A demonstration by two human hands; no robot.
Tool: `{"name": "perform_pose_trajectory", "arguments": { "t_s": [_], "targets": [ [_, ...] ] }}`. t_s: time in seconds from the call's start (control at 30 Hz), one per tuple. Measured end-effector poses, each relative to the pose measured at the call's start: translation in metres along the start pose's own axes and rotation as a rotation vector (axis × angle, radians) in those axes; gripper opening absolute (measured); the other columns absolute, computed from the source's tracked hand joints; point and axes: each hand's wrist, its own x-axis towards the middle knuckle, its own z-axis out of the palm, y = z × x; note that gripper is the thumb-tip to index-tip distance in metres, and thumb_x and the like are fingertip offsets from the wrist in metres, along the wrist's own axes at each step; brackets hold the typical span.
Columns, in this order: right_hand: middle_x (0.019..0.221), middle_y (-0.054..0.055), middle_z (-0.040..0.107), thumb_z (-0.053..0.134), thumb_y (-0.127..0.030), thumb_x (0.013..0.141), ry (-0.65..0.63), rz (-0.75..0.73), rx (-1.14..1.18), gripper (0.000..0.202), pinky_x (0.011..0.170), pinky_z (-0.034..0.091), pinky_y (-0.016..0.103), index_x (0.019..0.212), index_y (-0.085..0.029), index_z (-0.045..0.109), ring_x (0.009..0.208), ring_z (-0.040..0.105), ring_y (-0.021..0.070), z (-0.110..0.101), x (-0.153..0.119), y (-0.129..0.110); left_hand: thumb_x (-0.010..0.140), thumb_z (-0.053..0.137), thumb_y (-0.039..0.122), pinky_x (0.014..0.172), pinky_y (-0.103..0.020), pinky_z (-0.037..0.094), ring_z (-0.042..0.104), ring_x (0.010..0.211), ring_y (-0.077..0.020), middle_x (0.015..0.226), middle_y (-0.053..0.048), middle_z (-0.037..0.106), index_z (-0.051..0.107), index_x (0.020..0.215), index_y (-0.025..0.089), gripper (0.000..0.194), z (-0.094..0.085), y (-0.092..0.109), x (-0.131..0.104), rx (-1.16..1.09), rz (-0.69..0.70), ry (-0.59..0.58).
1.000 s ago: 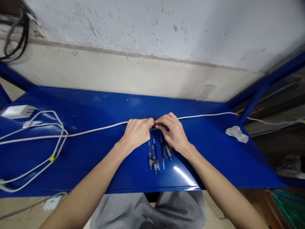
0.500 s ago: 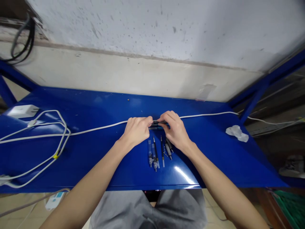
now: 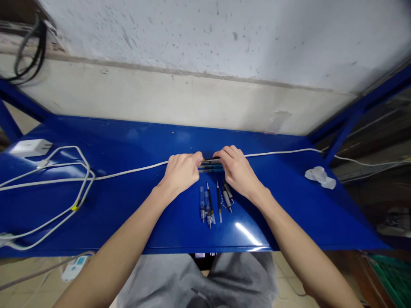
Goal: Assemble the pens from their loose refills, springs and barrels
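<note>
My left hand (image 3: 182,173) is closed, thumb and fingers pinched around one end of a dark pen (image 3: 210,161) at the middle of the blue shelf. From the other side, my right hand (image 3: 236,170) curls its fingers over the pen's opposite end; its fingertips are partly hidden. Just under the held pen, several more pens (image 3: 211,167) lie sideways between the hands. Nearer to me are clear pen barrels (image 3: 203,205), dark ink refills (image 3: 218,201) and grey pen grips (image 3: 226,199), laid roughly lengthwise. Small springs (image 3: 222,201) lie by the grips.
A white cable (image 3: 128,172) runs across the blue shelf (image 3: 135,226) behind my hands, looping at the left near a white adapter (image 3: 31,148). Crumpled white plastic (image 3: 320,177) lies at the right. A wall (image 3: 192,100) stands behind.
My hands have drifted slightly apart, the left one a little leftward, exposing more of the pens between them. The pen parts in front lie as before.
</note>
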Motion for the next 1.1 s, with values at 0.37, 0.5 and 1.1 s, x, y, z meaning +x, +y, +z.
{"name": "perform_pose_trajectory", "arguments": {
  "t_s": [0.37, 0.5, 1.1],
  "targets": [
    [0.101, 0.008, 0.066, 0.040, -0.024, 0.108, -0.011, -0.033, 0.069, 0.022, 0.081, 0.038, 0.037, 0.109, -0.021, 0.061, 0.091, 0.052, 0.0238, 0.001, 0.001, 0.008, 0.106, 0.045, 0.039, 0.064, -0.027, 0.037, 0.071, 0.087, -0.0197, 0.096, -0.002, 0.076, 0.070, 0.107, 0.026, 0.029, 0.000, 0.001, -0.003, -0.086, 0.218, 0.077],
    [0.097, 0.008, 0.065, 0.042, -0.018, 0.105, 0.062, 0.015, 0.068, 0.020, 0.082, 0.039, 0.038, 0.102, -0.021, 0.061, 0.092, 0.053, 0.0244, -0.005, 0.001, 0.016, 0.107, 0.041, 0.030, 0.064, -0.027, 0.036, 0.067, 0.088, -0.0184, 0.093, -0.003, 0.072, 0.068, 0.100, 0.021, 0.030, 0.001, -0.003, -0.002, -0.067, 0.227, 0.126],
    [0.098, 0.003, 0.076, 0.071, -0.019, 0.093, -0.588, -0.008, 0.604, 0.009, 0.078, 0.050, 0.025, 0.094, -0.021, 0.080, 0.087, 0.071, 0.0150, -0.019, -0.005, -0.002, 0.101, 0.050, 0.021, 0.060, -0.028, 0.029, 0.060, 0.070, -0.0152, 0.079, 0.000, 0.065, 0.064, 0.084, 0.021, 0.022, 0.003, -0.011, 0.002, -0.123, 0.018, 0.285]
  ]
}}
